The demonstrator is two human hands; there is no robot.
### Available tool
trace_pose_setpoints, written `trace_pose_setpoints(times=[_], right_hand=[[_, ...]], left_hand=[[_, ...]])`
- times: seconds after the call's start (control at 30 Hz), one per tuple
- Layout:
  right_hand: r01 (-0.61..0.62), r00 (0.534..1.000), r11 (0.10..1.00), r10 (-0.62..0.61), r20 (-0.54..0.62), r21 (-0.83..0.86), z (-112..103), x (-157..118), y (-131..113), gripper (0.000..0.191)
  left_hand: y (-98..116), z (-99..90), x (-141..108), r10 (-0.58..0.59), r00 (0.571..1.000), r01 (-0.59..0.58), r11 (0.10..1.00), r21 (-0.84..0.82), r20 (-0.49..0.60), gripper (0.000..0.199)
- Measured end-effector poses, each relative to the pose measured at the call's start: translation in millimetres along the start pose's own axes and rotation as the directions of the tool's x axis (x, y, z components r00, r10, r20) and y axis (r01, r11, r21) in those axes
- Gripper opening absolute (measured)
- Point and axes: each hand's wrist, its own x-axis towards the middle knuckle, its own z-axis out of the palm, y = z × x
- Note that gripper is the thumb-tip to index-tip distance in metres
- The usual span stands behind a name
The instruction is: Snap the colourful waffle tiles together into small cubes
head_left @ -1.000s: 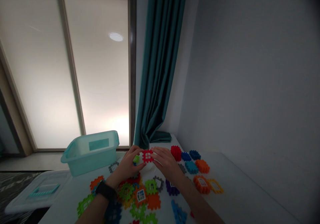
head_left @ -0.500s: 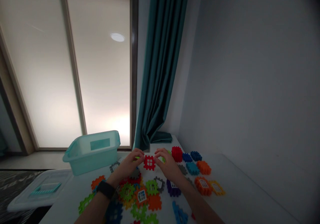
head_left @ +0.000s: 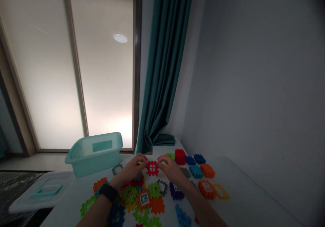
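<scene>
White table (head_left: 243, 196) below a teal curtain (head_left: 165, 68), w/ aqua plastic bin (head_left: 93, 156) at far left. Just right of bin, my L hand (head_left: 130, 173) & R hand (head_left: 172, 174), both half-curled, pinch 1 red window block (head_left: 152, 168) upright between them. Colored waffle blocks (head_left: 157, 205) lie scattered nearer me & right of bin.

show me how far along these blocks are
Done: the red cube looks already built. In hand: the left hand and right hand hold a red tile between them. Left: loose tiles lie spread on the table.
</scene>
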Motion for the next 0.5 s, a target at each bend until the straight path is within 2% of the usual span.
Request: trace_pose_setpoints(times=[0.1, 0.23, 0.37, 0.5], right_hand=[[0.062, 0.998, 0.997, -0.063, -0.013, -0.053, 0.4, -0.5, 0.9, 0.014], [0.205, 0.975, 0.97, -0.213, -0.056, -0.132, 0.8, -1.3, -0.3, 0.014], [0.353, 0.926, 0.916, -0.372, -0.068, -0.192, 1.9, -2.5, -2.6, 0.013], [0.467, 0.86, 0.843, -0.503, -0.085, -0.266, 4.7, -4.4, -2.7, 0.015]], left_hand=[[1.9, 0.1, -0.7, -0.002, 1.0, 0.002, 1.0, 0.019, 0.002, 0.035], [4.4, 0.1, -1.5, 0.002, 1.0, -0.002, 0.999, 0.054, 0.004, 0.035], [3.4, 1.7, -3.0, -0.017, 1.0, 0.018, 0.991, 0.13, -0.004, 0.04], [0.1, 3.7, -5.4, -0.028, 0.999, 0.025, 0.99, 0.138, 0.023, 0.043]])
